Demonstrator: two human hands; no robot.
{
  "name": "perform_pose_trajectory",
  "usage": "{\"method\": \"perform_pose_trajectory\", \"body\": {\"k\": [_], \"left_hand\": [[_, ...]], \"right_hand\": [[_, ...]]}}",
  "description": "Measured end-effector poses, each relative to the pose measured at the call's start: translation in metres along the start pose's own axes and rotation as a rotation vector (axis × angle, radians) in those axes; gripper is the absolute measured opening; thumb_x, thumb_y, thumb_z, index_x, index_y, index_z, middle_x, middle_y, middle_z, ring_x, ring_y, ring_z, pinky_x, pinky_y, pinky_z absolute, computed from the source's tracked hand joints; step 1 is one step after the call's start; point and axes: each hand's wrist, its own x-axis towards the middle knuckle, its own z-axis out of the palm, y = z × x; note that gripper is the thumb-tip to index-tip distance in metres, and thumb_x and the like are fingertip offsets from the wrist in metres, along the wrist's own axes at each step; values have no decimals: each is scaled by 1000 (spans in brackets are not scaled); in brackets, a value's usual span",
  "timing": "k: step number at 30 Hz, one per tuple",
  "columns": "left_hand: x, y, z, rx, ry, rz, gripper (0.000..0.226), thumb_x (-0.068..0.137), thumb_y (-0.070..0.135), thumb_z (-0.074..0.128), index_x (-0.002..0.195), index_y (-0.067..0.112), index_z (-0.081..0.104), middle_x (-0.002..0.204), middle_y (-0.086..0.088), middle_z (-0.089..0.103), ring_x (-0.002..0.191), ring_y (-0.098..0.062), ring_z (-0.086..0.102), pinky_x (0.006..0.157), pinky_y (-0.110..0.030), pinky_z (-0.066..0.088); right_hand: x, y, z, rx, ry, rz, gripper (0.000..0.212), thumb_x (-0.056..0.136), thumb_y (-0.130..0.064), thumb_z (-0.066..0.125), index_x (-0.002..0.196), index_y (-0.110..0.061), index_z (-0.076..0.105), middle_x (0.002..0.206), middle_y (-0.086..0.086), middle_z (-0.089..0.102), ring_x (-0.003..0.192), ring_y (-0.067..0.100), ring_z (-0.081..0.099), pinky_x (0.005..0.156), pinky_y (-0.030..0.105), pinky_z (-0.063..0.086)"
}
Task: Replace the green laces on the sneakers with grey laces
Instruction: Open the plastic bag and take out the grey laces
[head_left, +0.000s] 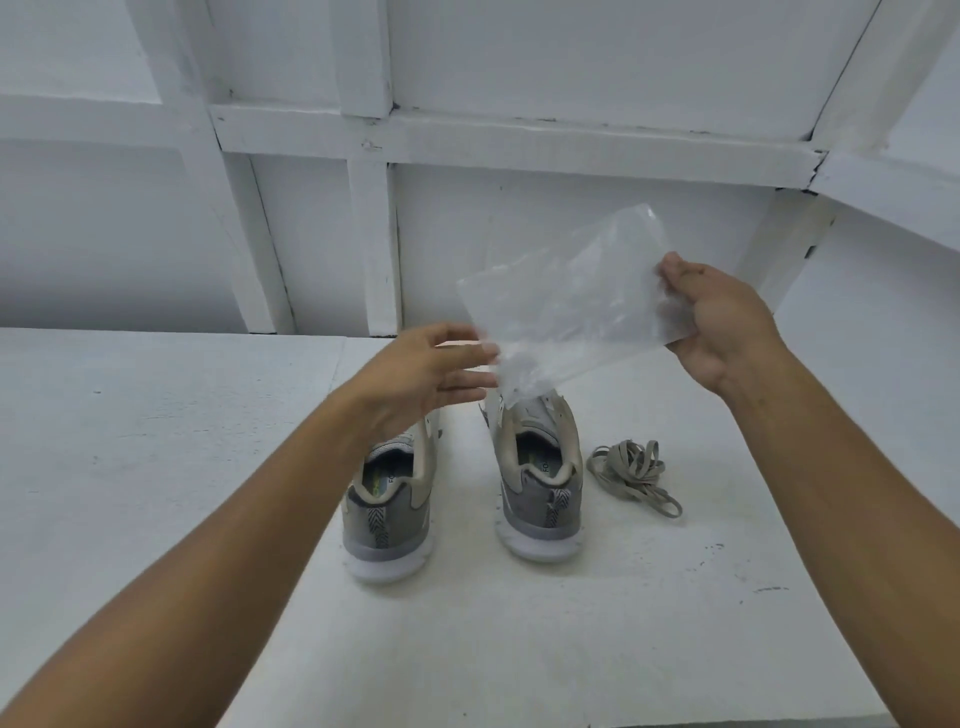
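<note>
The right grip (722, 317) pinches a clear plastic bag (566, 306); the left grip (431, 369), stretched flat, holds nothing. Below both grips, grey sneakers (540, 514) show "FO" inside; bundled grey laces (631, 475) lie under the right grip.

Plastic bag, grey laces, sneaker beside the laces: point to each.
plastic bag (566, 296), head view, middle of the clear film.
grey laces (631, 477), head view, centre of the bundle.
sneaker beside the laces (535, 519), head view, heel.

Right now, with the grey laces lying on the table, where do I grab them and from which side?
Pinch the grey laces at the bunched middle, where the loops cross, so the bundle likely lifts as one. Come from above and the right: the sneaker stands close on their left. The right hand holds the plastic bag, so free it first.
</note>
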Motion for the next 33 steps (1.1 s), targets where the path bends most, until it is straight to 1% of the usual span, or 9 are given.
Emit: {"method": "perform_pose_trajectory", "body": {"k": [2,5,11,14,17,20,24,29,33], "left_hand": [[14,-4,15,-6,93,-2,25,87,7,69,107,11,55,108,-16,66,90,-27,71,78,-32,60],[36,-9,31,-26,155,3,32,87,1,68,115,4,52,97,-13,63,74,-21,67,75,-33,61],[88,-14,56,109,235,0,46,84,-1,68,122,3,44,95,-18,64,75,-22,66,75,-33,60],[114,-23,74,244,244,-26,46,79,-3,70,120,4,50,105,-16,62,74,-22,64,79,-35,59],[135,-33,88,378,216,-67,30,80,-2,70,105,6,58,101,-12,62,76,-23,64,86,-40,58],[151,-36,99,480,167,-113,6,82,1,68,86,3,64,88,-15,64,77,-25,62,88,-39,57],[169,-38,106,506,114,-197,29,85,8,70,107,-9,64,103,-22,67,97,-30,68,89,-39,56],[181,-47,117,510,43,-314,41,83,18,72,117,0,57,118,-13,60,102,-27,65,94,-41,53],[186,-54,120,544,40,-370,46,86,22,70,123,0,53,124,-15,56,108,-28,62,97,-42,52]], "right_hand": [[14,9,-9,12,42,31,10,90,-31,67,84,-22,67,96,-7,68,92,12,63,75,29,52],[30,22,-22,4,108,78,10,90,-33,68,85,-24,66,98,-9,68,92,12,62,78,30,50],[64,51,-58,-93,206,158,7,89,-27,69,90,-23,63,101,-9,64,84,9,54,63,26,37],[78,68,-81,-105,230,213,6,88,-22,69,88,-22,63,98,-6,62,76,9,54,59,25,36],[93,86,-100,-151,250,260,8,87,-18,68,84,-22,62,103,-3,63,75,8,57,59,26,37],[102,100,-115,-213,265,260,11,87,-15,69,93,-23,63,107,0,64,81,10,60,63,28,40],[111,116,-130,-336,282,255,24,86,-18,73,107,-19,63,110,4,64,82,12,61,64,28,42],[118,131,-136,-617,381,163,25,85,-21,73,107,-11,69,119,9,65,106,27,59,84,31,43],[119,139,-134,-732,375,181,23,86,-25,71,106,-14,69,117,7,65,110,27,58,86,32,43]]}}
